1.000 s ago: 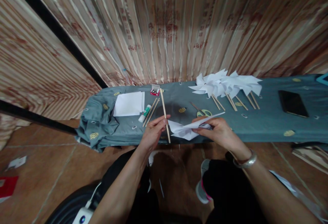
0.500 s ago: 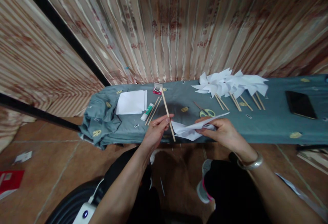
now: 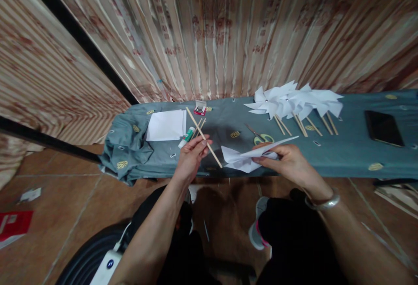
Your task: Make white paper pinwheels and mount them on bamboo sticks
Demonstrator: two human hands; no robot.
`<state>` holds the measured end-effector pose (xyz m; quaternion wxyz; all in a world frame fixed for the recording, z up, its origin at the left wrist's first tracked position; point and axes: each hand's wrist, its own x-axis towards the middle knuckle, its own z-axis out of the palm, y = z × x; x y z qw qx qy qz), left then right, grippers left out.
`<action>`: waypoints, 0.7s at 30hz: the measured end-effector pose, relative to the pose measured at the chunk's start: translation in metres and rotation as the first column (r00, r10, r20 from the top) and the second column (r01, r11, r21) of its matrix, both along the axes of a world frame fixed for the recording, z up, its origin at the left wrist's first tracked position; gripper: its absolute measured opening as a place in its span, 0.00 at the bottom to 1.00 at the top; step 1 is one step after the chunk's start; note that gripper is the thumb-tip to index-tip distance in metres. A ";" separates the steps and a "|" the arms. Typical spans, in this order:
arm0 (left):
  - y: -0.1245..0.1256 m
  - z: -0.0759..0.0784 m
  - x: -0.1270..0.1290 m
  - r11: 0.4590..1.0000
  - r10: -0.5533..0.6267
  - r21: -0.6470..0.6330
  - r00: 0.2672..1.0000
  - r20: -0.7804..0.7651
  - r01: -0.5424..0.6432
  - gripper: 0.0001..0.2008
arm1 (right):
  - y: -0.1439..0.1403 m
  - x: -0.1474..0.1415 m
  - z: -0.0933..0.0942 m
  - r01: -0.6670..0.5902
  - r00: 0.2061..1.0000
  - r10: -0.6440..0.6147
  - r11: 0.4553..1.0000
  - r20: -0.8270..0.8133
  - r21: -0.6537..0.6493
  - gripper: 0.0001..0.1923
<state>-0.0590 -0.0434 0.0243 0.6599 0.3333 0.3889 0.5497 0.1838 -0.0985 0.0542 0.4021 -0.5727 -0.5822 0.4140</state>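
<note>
Between the thumb and fingers of my left hand (image 3: 193, 153) is a thin wooden stick (image 3: 214, 154), slanting from upper left to lower right. My right hand (image 3: 283, 159) pinches a white paper pinwheel (image 3: 240, 158), whose folded blades point left toward the stick. Stick and paper are apart, both held above the bench's near edge. Behind my left hand lie a green and white glue stick (image 3: 186, 137) and a few more wooden sticks (image 3: 200, 127). Scissors with light green handles (image 3: 264, 139) rest just beyond the paper.
Several finished paper pinwheels (image 3: 294, 100) on sticks lie along the back right. A stack of white paper (image 3: 166, 125) and a small open red box of pins (image 3: 200, 108) are at the left. A dark phone (image 3: 383, 127) sits far right on the cloth-covered bench (image 3: 339, 159).
My left hand has shifted left, away from the paper, and the stick now leans more to the left. My right hand has moved slightly right with the pinwheel.
</note>
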 end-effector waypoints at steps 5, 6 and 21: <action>0.003 0.006 -0.011 1.000 0.027 0.008 0.999 0.023 -0.027 0.13 | -0.002 0.008 0.003 0.026 1.000 -0.026 1.000 0.002 -0.005 0.23; 0.002 0.008 -0.012 0.999 0.019 0.026 0.999 0.032 -0.020 0.12 | -0.002 0.009 0.003 0.023 1.000 -0.023 1.000 0.005 -0.003 0.23; -0.010 0.005 0.003 0.997 -0.074 -0.010 0.996 -0.051 0.073 0.15 | -0.004 -0.002 -0.003 -0.166 0.980 0.150 0.979 0.130 0.121 0.11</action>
